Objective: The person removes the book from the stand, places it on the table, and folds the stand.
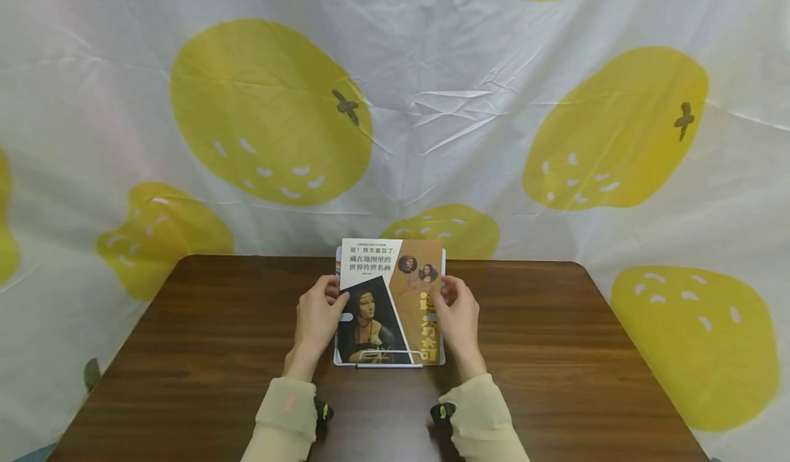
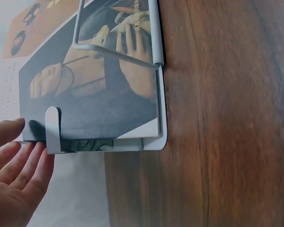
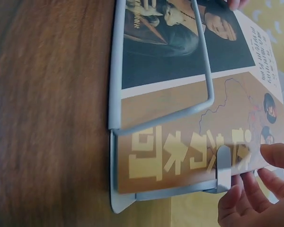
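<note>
A book [image 1: 391, 301] with a painted portrait of a woman on its cover leans upright on a light-grey book stand [image 1: 389, 365]. A wire page holder [image 3: 206, 61] crosses the lower cover, and small clips, one at the left [image 2: 52, 127] and one at the right [image 3: 223, 168], bend over the side edges. My left hand [image 1: 317, 314] grips the left edge, thumb at the cover and fingers behind. On the opposite edge my right hand [image 1: 459, 314] does likewise, its thumb on the cover just above the clip. Most of the stand's back is hidden.
The stand is on a brown wooden table [image 1: 543, 352]. Behind the table hangs a white cloth [image 1: 432, 140] printed with big yellow fruit. Dark wrist bands [image 1: 443, 414] sit by both light sleeves [image 1: 484, 414].
</note>
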`<state>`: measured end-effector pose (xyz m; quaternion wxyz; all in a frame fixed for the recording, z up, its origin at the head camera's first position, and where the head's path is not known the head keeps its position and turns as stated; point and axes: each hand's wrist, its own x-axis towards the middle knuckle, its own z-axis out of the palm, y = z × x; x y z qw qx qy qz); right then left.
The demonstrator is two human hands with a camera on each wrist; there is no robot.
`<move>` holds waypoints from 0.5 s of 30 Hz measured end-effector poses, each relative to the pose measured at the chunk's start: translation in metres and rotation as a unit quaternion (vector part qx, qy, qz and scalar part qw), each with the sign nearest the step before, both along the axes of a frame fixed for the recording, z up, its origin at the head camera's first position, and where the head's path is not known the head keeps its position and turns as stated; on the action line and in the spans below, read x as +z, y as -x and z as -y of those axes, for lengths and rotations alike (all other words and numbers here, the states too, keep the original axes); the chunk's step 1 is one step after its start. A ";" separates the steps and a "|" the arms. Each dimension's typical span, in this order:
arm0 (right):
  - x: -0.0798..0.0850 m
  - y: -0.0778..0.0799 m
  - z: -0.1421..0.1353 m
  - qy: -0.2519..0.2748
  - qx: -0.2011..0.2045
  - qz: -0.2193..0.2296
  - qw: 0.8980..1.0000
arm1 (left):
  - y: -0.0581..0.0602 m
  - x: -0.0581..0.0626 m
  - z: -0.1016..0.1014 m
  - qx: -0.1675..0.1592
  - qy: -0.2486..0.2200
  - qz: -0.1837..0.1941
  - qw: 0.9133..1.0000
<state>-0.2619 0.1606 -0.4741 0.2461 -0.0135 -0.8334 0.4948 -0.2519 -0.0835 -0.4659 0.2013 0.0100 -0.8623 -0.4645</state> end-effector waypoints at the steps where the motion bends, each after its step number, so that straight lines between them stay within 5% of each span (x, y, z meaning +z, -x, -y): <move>1: 0.001 0.002 0.000 0.000 -0.006 0.000 1.000 | 0.002 0.000 -0.001 0.003 -0.005 0.001 1.000; 15: 0.005 0.005 0.016 0.013 -0.075 0.059 0.995 | 0.006 -0.005 -0.004 0.019 -0.016 0.004 1.000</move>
